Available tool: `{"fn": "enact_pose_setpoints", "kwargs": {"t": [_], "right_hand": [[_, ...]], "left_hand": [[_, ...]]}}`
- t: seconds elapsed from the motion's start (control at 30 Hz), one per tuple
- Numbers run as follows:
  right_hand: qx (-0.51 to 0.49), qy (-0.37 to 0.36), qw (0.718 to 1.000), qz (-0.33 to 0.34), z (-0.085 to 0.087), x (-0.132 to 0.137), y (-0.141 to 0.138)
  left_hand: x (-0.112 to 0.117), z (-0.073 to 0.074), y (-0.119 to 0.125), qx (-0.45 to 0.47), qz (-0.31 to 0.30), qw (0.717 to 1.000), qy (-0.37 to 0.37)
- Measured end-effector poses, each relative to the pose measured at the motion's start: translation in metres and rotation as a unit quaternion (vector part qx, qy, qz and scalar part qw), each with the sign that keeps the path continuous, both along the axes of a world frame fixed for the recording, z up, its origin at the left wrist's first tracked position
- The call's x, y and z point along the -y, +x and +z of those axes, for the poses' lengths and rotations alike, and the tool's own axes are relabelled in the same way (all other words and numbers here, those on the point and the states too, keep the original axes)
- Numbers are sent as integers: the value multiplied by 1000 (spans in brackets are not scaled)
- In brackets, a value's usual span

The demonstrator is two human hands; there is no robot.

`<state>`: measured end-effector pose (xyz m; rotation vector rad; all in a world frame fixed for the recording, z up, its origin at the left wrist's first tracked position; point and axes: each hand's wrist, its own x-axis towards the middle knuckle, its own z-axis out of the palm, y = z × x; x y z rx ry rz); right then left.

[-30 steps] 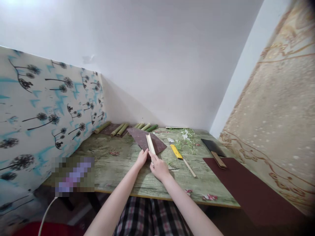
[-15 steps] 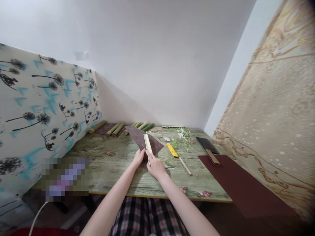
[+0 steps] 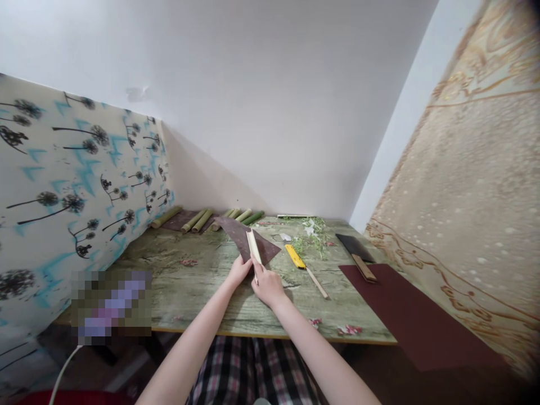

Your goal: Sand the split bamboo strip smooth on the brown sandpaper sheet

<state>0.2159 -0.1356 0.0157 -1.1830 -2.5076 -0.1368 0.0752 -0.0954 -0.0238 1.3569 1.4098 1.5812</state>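
My left hand is closed at the near edge of a dark brown sheet of sandpaper, its fingers partly hidden behind the sheet. Pale dust specks the sheet, which is tilted above the table. Close beside it, my right hand grips the lower end of a pale split bamboo piece that lies along the sandpaper, pointing away from me. The two hands nearly touch. To the right of them lie a yellow utility knife and a thin pale stick.
Several bamboo tubes rest at the back left on a brown sheet. Green shavings are scattered at the back right. A dark red sheet overhangs the right edge, with a brown wooden block and black sheet.
My right fingers shift very slightly on the bamboo piece. The view tilts a little; the sandpaper and other things stay where they were.
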Motion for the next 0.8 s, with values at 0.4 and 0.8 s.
{"fn": "enact_pose_setpoints", "kwargs": {"t": [0.4,0.8], "right_hand": [[-18,7,1000,17,-2,0,1],[-23,2,999,30,-2,-1,0]], "left_hand": [[0,1,-1,-7,12,1000,-5],[5,3,6,65,-17,997,-33]]}}
